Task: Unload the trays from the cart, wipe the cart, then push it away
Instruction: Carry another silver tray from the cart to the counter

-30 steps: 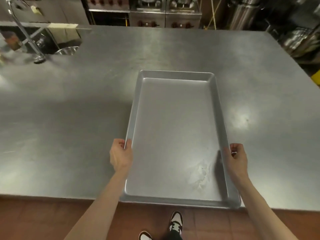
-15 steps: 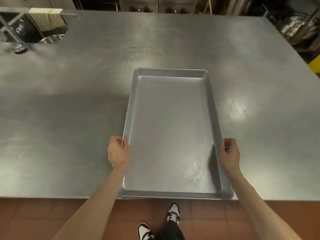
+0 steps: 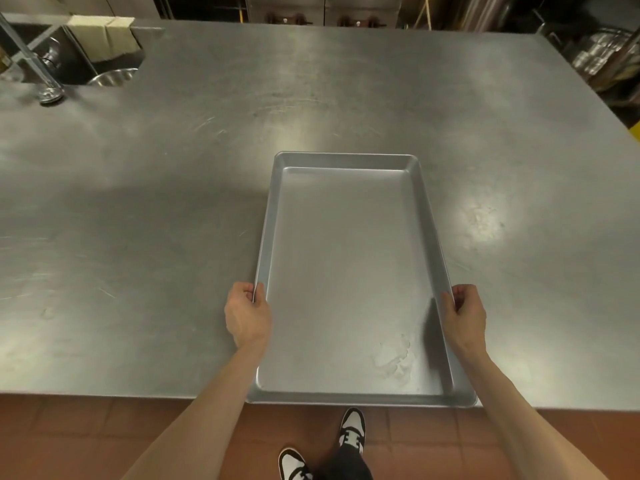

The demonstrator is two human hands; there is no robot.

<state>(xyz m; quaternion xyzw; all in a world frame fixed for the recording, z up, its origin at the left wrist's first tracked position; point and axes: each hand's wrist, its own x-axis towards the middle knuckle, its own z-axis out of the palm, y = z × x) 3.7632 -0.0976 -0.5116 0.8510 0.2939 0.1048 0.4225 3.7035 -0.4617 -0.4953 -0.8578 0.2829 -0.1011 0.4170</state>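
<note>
A broad steel worktable (image 3: pixel 173 202) fills nearly the whole frame, its brushed top scuffed and catching pale glare right of centre. On it, just below and right of centre, lies a long rectangular metal tray (image 3: pixel 349 271), its short near edge sticking slightly past the table's front edge at the bottom of the frame. The tray holds nothing but a whitish smear in its lower right corner.

The person's left hand (image 3: pixel 246 315) grips the tray's left rim, thumb inside the lip and fingers curled under the outside. The right hand (image 3: pixel 464 315) grips the right rim the same way, directly across from the left. Both bare forearms run down to the bottom corners.

In the upper left a sink (image 3: pixel 69 53) is cut into the table, with a faucet (image 3: pixel 31 64) slanting over it and a round metal bowl (image 3: pixel 110 77) inside. At the bottom, black-and-white sneakers (image 3: pixel 351 431) stand on reddish floor tiles (image 3: pixel 69 438).
</note>
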